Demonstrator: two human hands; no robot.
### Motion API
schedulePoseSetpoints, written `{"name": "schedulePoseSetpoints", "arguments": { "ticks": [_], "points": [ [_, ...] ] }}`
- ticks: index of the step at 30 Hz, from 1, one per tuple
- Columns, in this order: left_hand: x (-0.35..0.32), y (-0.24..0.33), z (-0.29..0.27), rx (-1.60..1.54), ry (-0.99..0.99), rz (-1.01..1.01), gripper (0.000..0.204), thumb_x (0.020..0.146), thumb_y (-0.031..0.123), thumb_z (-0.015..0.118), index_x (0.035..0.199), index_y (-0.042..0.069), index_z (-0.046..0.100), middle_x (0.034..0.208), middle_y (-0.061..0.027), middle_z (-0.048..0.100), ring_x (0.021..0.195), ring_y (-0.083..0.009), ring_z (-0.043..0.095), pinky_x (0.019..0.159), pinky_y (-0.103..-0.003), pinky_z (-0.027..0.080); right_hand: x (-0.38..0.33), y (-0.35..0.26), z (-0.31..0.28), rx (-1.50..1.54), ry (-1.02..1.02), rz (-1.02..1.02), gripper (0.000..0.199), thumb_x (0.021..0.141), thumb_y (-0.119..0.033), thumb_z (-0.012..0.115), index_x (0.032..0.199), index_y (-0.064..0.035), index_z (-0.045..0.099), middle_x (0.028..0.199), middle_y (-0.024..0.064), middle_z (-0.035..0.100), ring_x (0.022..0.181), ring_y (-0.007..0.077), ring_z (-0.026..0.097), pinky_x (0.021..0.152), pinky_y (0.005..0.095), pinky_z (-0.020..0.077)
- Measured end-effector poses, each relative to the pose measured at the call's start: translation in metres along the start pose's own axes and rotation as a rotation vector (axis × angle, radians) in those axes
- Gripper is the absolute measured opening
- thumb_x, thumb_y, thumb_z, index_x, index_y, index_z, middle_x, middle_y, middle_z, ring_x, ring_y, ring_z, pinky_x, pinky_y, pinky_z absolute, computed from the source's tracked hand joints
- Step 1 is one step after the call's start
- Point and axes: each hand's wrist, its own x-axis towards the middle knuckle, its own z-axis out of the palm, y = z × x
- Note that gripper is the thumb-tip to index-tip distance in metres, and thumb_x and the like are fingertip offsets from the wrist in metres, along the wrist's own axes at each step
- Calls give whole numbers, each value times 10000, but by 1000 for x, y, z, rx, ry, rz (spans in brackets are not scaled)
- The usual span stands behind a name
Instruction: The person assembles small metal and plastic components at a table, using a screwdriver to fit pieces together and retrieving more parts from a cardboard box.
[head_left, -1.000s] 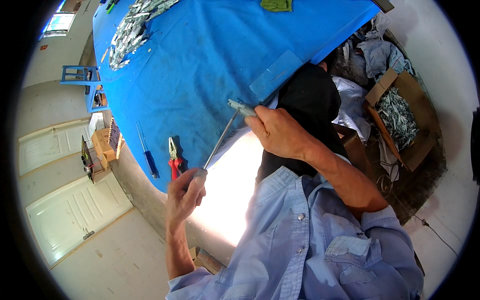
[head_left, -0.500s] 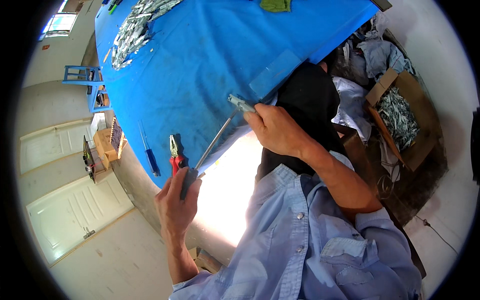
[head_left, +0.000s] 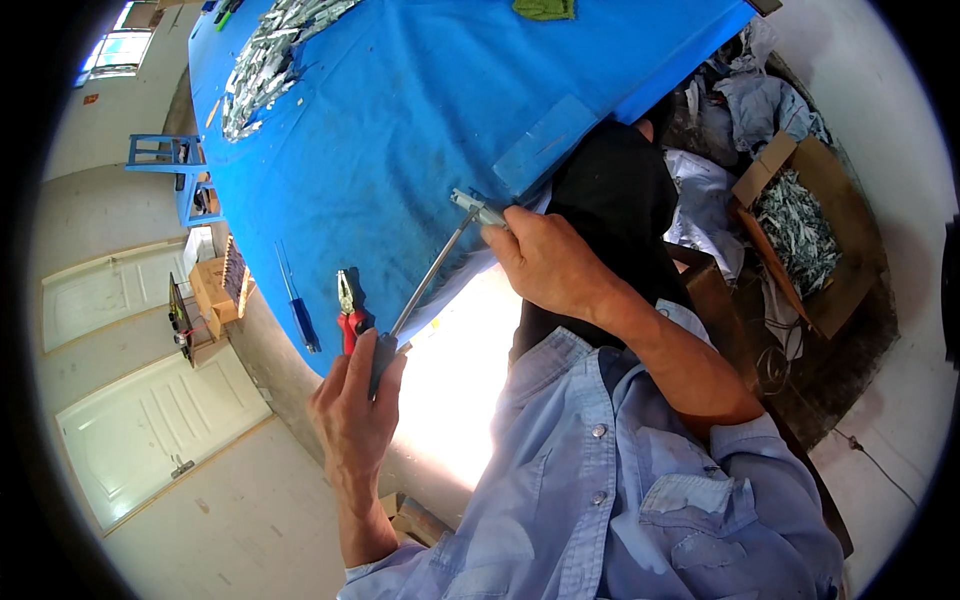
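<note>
1. The grey metal piece (head_left: 468, 203) sticks out from the right hand (head_left: 555, 260), its near end pinched between thumb and fingers, its far end beyond the fingertips, above the blue-covered counter (head_left: 400, 130).
2. The right hand's fingers are closed on that near end.
3. The left hand (head_left: 348, 410) has its fingers wrapped around the dark handle of a screwdriver (head_left: 430, 280), the thumb along one side.
4. The screwdriver's shaft slants away from the left hand, its tip at the metal piece, just beyond the right fingers; whether it sits in a slot there is too small to tell.
5. Red-handled pliers (head_left: 350, 318) lie on the counter just past the left fingers, with a blue-handled screwdriver (head_left: 302, 325) to their left.
6. A pile of metal strips (head_left: 262, 75) lies farther off.
</note>
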Motion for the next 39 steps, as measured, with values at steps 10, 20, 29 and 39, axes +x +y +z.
{"name": "schedulePoseSetpoints", "arguments": {
  "ticks": [10, 20, 29, 39],
  "points": [
    [24, 15, -30, 81, -198, 27, 352, 925, 133, 774, 1252, 45, 678, 885, -146, 717, 706, -310, 726, 604, -400, 557, -3, 3, 1, -177, 33, -114, 343, 1035, -244, 606, 843, 39, 579, 654, 265, 638, 600, 445, 654, 574, 535, 504],
    [70, 27, -77, 361, -251, 389, 325, 913, 168, 788, 1161, 29, 630, 719, -67, 545, 604, -216, 617, 507, -386, 475, -4, 12, 2, -431, 81, -284, 294, 996, -224, 656, 854, 5, 539, 617, 233, 639, 584, 432, 668, 546, 509, 532],
    [85, 52, -88, 427, -242, 413, 304, 925, 210, 782, 1130, 41, 635, 711, -60, 559, 584, -206, 602, 491, -381, 458, 0, 8, -3, -376, 102, -207, 329, 1003, -264, 621, 814, -3, 557, 617, 229, 637, 602, 422, 677, 577, 520, 535],
    [33, 41, -44, 145, -210, 78, 358, 935, 103, 712, 1274, -3, 660, 947, -152, 731, 756, -309, 738, 644, -402, 568, -3, 0, -11, -152, -5, -47, 368, 1027, -271, 501, 842, 40, 567, 793, 290, 666, 795, 478, 663, 749, 558, 510]
  ]
}}
